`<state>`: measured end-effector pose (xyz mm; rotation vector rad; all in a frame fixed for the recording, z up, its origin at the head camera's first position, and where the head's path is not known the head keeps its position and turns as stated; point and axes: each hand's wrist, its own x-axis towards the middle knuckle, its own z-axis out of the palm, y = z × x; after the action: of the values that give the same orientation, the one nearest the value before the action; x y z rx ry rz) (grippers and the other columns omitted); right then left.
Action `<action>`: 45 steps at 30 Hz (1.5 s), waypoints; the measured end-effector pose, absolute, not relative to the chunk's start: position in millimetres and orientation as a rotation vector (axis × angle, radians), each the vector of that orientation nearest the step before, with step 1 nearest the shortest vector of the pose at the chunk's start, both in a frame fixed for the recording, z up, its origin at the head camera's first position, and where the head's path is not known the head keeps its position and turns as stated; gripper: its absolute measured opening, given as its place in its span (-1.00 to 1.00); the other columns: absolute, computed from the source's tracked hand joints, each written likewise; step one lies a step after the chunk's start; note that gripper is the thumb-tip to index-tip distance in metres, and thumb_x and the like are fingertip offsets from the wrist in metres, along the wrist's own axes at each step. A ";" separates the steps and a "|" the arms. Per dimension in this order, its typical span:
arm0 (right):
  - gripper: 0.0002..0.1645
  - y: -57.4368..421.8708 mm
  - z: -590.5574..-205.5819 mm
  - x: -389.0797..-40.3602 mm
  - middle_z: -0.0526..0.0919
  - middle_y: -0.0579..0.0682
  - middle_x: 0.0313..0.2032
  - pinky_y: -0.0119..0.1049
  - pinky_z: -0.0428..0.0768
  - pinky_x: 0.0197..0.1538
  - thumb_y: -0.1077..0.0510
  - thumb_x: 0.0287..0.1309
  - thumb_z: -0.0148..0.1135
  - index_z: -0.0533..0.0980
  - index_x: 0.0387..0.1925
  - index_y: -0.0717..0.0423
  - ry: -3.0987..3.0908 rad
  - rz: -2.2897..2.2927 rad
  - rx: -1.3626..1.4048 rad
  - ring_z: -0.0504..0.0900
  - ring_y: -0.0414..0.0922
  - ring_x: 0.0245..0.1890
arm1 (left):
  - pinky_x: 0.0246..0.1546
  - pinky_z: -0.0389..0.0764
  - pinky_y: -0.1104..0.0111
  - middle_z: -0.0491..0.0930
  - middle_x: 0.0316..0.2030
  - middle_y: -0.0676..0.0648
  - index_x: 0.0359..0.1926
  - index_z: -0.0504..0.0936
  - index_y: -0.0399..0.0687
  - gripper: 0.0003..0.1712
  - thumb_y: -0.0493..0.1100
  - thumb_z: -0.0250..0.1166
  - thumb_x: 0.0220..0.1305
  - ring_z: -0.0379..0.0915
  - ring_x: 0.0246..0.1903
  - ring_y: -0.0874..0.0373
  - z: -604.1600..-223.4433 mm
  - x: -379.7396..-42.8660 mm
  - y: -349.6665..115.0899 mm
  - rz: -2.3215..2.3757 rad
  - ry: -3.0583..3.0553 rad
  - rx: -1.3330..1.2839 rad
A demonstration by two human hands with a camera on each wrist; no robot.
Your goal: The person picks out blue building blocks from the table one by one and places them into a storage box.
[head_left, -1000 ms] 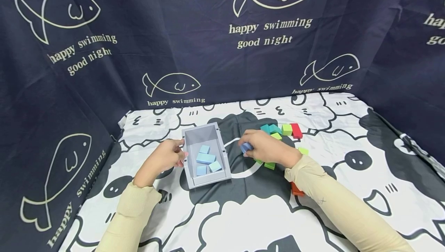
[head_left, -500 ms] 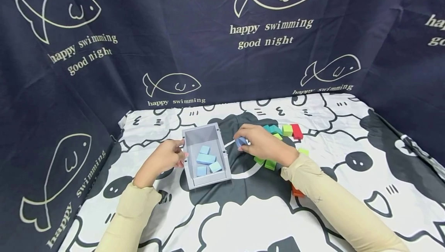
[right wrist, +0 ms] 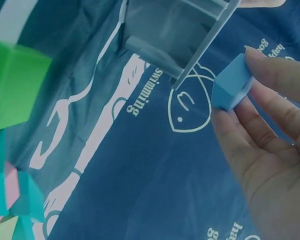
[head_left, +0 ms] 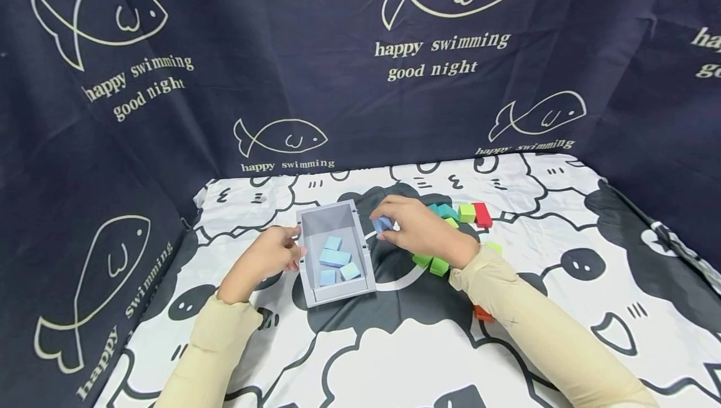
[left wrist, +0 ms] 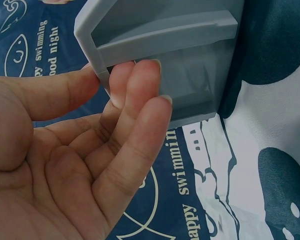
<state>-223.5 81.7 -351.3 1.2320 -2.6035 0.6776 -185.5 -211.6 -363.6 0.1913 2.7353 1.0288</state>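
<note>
A grey plastic box (head_left: 337, 297) holds several light blue blocks (head_left: 335, 258). At its left side my left hand (head_left: 263, 258) grips the wall, and in the left wrist view the thumb is at the rim while curled fingertips (left wrist: 147, 80) lie against the outer side. My right hand (head_left: 419, 226) pinches a blue block (head_left: 381, 224) between thumb and fingers, just right of the box's right rim. In the right wrist view that block (right wrist: 232, 82) is held off the cloth, apart from the box.
Behind and under the right hand lie green blocks (head_left: 439, 266), teal blocks (head_left: 447, 211) and a red block (head_left: 482, 214). An orange-red block (head_left: 482, 313) is partly hidden by the right sleeve. A dark fish-print curtain (head_left: 360, 101) rises behind the patterned cloth (head_left: 394, 364).
My right hand has moved left toward the box with the blue block, uncovering more of the green blocks. The left hand and the box have stayed in place.
</note>
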 end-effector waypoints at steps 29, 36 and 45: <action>-0.67 19.2 -346.8 -217.7 0.51 -0.17 -0.17 -0.47 0.44 -0.14 0.19 -0.01 0.32 0.57 -0.13 0.03 -2.583 0.633 1.439 0.46 -0.30 -0.26 | -0.56 0.50 0.35 0.56 -0.62 -0.03 0.27 0.22 -0.42 -0.34 -0.27 0.22 0.19 0.56 -0.56 -0.04 -366.1 -186.2 -211.2 1.055 2.729 0.199; -0.67 5.6 -360.1 -214.3 0.49 -0.14 -0.14 -0.50 0.43 -0.13 0.20 0.04 0.29 0.56 -0.09 0.07 -2.602 0.600 1.503 0.47 -0.30 -0.23 | -0.57 0.50 0.35 0.56 -0.62 -0.03 0.26 0.22 -0.43 -0.34 -0.26 0.22 0.19 0.57 -0.56 -0.04 -365.2 -187.0 -212.1 1.040 2.730 0.209; -0.63 -7.3 -375.4 -214.5 0.47 -0.12 -0.13 -0.55 0.43 -0.15 0.17 0.05 0.30 0.56 -0.05 0.11 -2.632 0.497 1.561 0.46 -0.31 -0.25 | -0.55 0.50 0.35 0.56 -0.61 -0.03 0.27 0.20 -0.42 -0.33 -0.26 0.22 0.20 0.56 -0.55 -0.05 -365.2 -187.2 -212.1 1.059 2.713 0.204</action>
<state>-214.5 -7.3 -375.4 1.5606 -2.6317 0.4973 -187.2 -212.1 -365.2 0.2039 2.7126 1.0587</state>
